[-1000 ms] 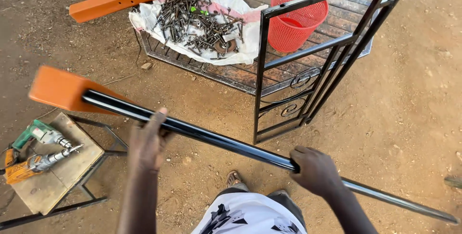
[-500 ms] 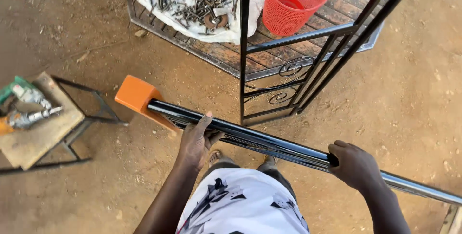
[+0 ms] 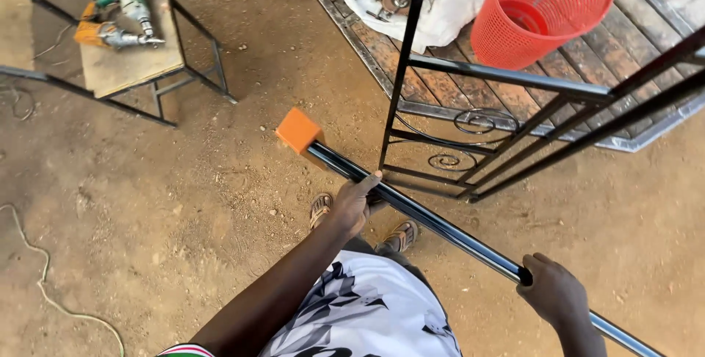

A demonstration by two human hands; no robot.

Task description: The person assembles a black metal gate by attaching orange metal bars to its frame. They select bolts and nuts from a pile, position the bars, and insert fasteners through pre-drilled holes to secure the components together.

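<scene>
Both hands carry a long black steel tube [image 3: 440,228] capped with an orange block [image 3: 299,130]: the left hand [image 3: 354,203] lies over it with fingers loosely curled near the block, and the right hand [image 3: 552,292] has fingers clamped round it farther back. It hangs level above the dirt floor, just beside the black scrollwork gate frame [image 3: 470,78]. Carrying looks in hand; steadying the block end seems to matter next.

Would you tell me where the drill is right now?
In the head view, upper left: the drill lies on a small board atop a metal stand, left of the orange-ended bar.
</scene>
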